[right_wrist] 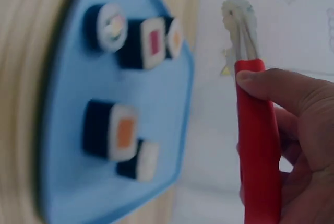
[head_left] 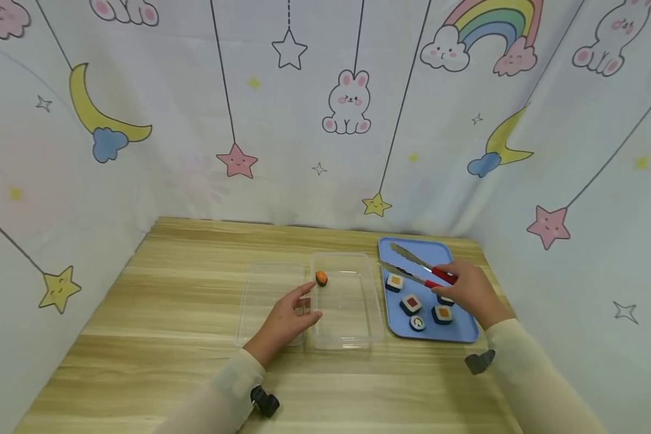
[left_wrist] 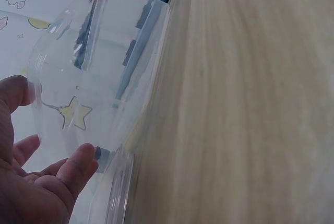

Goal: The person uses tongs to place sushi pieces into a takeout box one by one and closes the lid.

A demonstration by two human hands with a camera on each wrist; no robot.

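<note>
My left hand point(head_left: 287, 322) is at the left side of a clear plastic container point(head_left: 347, 310), fingers spread and fingertips at its wall. In the left wrist view, one fingertip touches the container's edge. Inside the container, near its upper left corner, sits a small orange-topped sushi piece point(head_left: 321, 278). My right hand point(head_left: 469, 292) grips metal tongs point(right_wrist: 258, 145) by their red handles. The tongs' two arms stand apart over a blue tray point(head_left: 461, 331), with nothing between their tips. On the tray lie several sushi pieces, among them a red-centred roll point(head_left: 411, 304) and an orange-centred roll point(head_left: 442, 314).
A flat clear plastic lid point(head_left: 263, 289) lies left of the container, partly behind the left hand. Everything stands on a wood-grain table point(head_left: 184, 313). A white curtain point(head_left: 282, 199) printed with stars and rabbits hangs along the back and both sides.
</note>
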